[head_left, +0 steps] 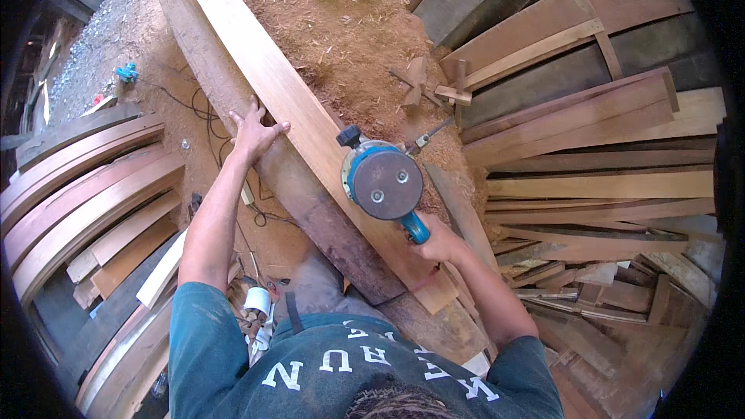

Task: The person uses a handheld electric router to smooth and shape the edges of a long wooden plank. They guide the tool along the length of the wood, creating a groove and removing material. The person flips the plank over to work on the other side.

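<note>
My right hand [436, 240] is wrapped around the blue handle of a router [386, 183], which has a round dark top, a black knob and a metal guide rod on its far side. The router sits on a long pale plank [299, 112]. Beneath that plank lies a thicker, rough dark beam [306, 209]. Farther up, my left hand [258, 136] rests with fingers spread, its thumb touching the plank's left edge. A reddish cord [415, 289] crosses the plank's near end. The router's underside and bit are hidden.
Curved timber pieces [101, 209] are stacked at left, beside a dark cable [206, 112] and a small blue tool [126, 72]. Many boards [597, 186] lean and lie at right. Wood shavings [334, 54] cover the ground. A white cup-like container [258, 300] stands near my left side.
</note>
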Demonstrator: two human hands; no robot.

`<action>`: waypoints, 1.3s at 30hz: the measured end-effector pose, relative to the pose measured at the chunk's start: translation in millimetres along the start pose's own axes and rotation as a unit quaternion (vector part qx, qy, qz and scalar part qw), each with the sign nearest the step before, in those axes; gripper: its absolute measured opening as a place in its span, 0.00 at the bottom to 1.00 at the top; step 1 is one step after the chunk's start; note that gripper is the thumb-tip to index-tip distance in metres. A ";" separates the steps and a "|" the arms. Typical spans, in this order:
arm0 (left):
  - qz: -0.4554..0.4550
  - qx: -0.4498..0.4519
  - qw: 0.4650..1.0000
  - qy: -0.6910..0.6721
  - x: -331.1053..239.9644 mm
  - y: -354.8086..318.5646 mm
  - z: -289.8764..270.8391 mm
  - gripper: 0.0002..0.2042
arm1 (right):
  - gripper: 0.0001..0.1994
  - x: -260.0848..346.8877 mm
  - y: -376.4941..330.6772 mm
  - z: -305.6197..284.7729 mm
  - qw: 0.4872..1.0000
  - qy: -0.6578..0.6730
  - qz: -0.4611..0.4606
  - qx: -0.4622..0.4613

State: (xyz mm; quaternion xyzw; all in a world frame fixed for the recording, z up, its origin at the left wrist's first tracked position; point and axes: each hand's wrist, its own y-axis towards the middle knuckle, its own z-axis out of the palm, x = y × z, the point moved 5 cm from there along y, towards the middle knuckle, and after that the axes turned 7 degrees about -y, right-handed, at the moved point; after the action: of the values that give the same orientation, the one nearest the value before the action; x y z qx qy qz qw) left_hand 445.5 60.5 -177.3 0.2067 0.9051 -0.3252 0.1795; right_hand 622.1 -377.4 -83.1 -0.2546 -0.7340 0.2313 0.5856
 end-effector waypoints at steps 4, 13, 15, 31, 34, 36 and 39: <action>-0.012 0.010 1.000 -0.018 -7.6 -5.1 3.0 0.46 | 0.18 9.9 26.1 -2.2 1.000 0.012 -0.009 -0.007; -0.004 0.007 1.000 -0.019 -1.0 2.0 3.8 0.45 | 0.18 33.7 69.3 -10.9 0.999 -0.003 -0.043 -0.020; -0.002 0.009 1.000 -0.021 -4.4 -0.6 3.6 0.45 | 0.16 39.2 77.7 -13.4 0.999 -0.012 -0.041 -0.020; -0.049 0.028 0.998 -0.023 -31.4 -21.8 -12.8 0.48 | 0.15 102.6 155.7 -29.2 0.996 0.021 -0.091 -0.014; -0.050 0.034 0.998 -0.023 -33.0 -22.7 -14.4 0.47 | 0.14 117.5 179.7 -33.0 0.993 0.006 -0.119 -0.019; -0.046 0.032 0.998 -0.020 -30.4 -24.5 -13.7 0.47 | 0.14 129.9 203.2 -32.7 0.989 0.008 -0.143 -0.026; -0.029 0.026 0.999 -0.023 -31.1 -21.9 -11.8 0.46 | 0.15 155.1 256.3 -39.5 0.981 0.016 -0.184 -0.052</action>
State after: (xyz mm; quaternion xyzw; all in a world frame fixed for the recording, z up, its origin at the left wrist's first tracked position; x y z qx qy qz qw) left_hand 459.0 44.9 -143.2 0.1773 0.8976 -0.3584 0.1857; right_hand 658.5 -80.1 -123.3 -0.1487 -0.7697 0.0771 0.6160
